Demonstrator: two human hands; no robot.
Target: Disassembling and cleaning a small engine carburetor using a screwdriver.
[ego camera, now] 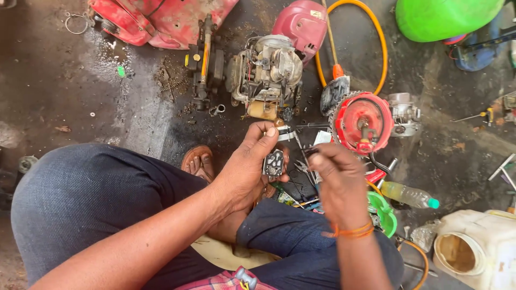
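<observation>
L hand (250, 172) grips small metal part (273, 163), half hidden; R hand (336, 180) pinched, contents unclear.

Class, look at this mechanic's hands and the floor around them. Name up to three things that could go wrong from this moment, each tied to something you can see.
1. The left hand holds the small grey metal part by fingertips alone; it could slip and drop among the loose tools below.
2. The right hand pinches something too small to make out; dropped, it might vanish on the dark, littered floor.
3. The floor looks wet and oily, so grit may get onto the open part.
</observation>
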